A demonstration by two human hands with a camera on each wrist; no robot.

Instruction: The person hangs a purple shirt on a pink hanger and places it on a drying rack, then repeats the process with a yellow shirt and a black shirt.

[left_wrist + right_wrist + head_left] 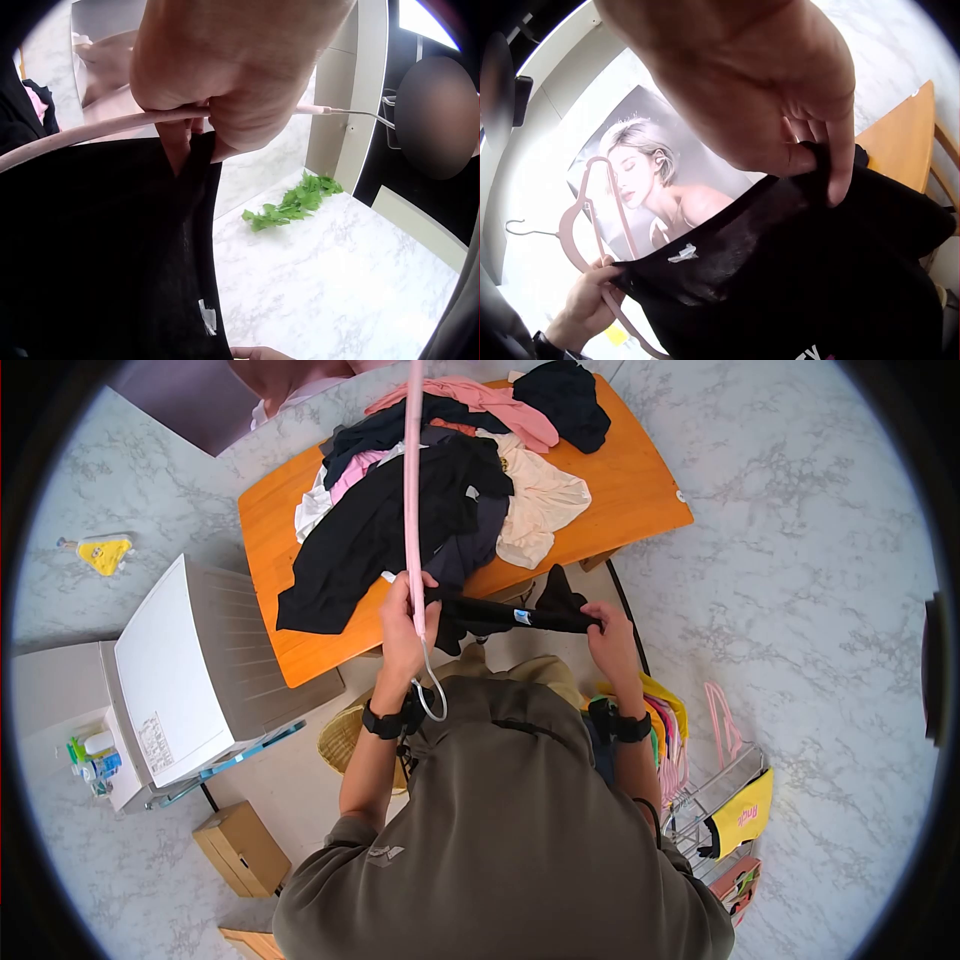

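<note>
My left hand (402,632) grips a pink clothes hanger (412,490) with a silver hook and also holds the neck edge of a black T-shirt (490,612). Pinched in my right hand (613,645) is the other end of that edge, stretched taut between both hands. A small white label (682,253) sits inside the neckline, and part of a pale print shows low on the cloth in the right wrist view. The hanger lies across the left palm, its body outside the shirt. Most of the T-shirt hangs below, foreshortened in the head view.
An orange wooden table (640,510) ahead bears a heap of clothes (400,500). On the left stand a white appliance (165,660), a cardboard box (240,850) and a wicker basket (345,738). A wire rack (715,790) with hangers stands to the right.
</note>
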